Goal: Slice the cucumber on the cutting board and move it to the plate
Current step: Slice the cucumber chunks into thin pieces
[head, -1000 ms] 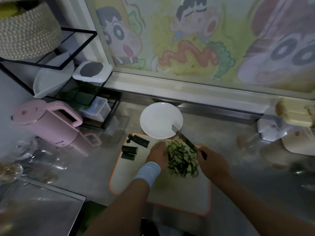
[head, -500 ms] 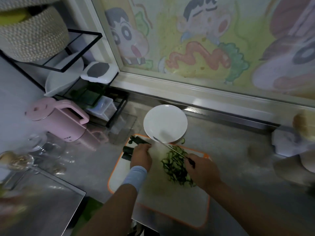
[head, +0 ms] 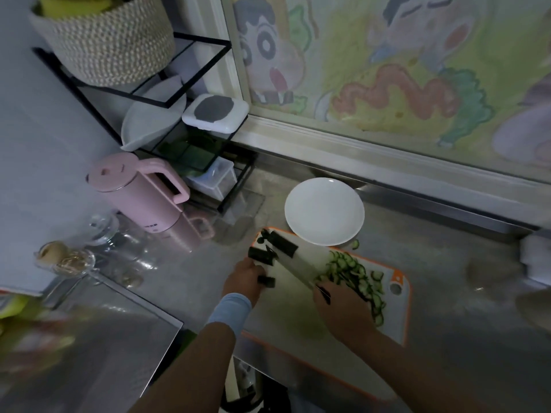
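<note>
Cucumber slices [head: 354, 278] lie heaped on the right of the cutting board [head: 393, 317], uncut cucumber chunks [head: 280, 247] at its far left corner, the plate [head: 324, 211] just beyond. The left hand [head: 244, 278] has left the heap for the chunks, and the knife [head: 295, 265] has swung that way, right hand [head: 343, 311] wrapped round its handle. The left fingers are tucked under, blurred: we cannot tell whether they grip a chunk.

Left hand [head: 243, 278] now at uncut chunks [head: 262, 254]

A home kitchen: steel counter [head: 432, 263], pink kettle [head: 134, 193], dish rack [head: 190, 138], cutting board [head: 396, 308], cartoon-painted window [head: 387, 70]
</note>
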A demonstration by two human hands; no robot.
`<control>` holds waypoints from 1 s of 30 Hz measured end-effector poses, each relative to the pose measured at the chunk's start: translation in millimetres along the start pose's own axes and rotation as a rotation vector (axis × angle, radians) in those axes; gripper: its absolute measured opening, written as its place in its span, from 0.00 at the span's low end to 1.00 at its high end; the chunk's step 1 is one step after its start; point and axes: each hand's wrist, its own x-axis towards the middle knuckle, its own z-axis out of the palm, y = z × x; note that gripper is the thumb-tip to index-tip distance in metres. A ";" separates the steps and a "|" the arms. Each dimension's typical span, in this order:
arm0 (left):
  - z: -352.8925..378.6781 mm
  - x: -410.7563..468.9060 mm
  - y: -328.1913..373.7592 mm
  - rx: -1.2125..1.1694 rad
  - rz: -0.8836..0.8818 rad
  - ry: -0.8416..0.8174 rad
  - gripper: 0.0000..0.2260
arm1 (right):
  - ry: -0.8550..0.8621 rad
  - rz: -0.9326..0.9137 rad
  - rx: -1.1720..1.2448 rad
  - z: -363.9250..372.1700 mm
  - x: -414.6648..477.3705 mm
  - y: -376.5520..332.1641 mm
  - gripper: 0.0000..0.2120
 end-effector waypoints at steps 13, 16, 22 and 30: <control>35.7 -59.1 8.1 -0.242 0.065 0.020 0.14 | -0.064 -0.044 -0.166 19.4 -25.8 -6.7 0.14; 41.9 -71.5 20.9 -0.301 0.047 0.067 0.13 | -0.091 -0.073 -0.124 20.9 -28.2 -4.1 0.15; 47.2 -78.2 27.1 -0.303 0.100 0.129 0.13 | -0.125 -0.195 -0.140 21.3 -24.1 3.5 0.18; 50.6 -73.8 32.4 -0.190 0.176 0.147 0.13 | -0.022 -0.391 -0.189 44.7 -18.6 24.8 0.18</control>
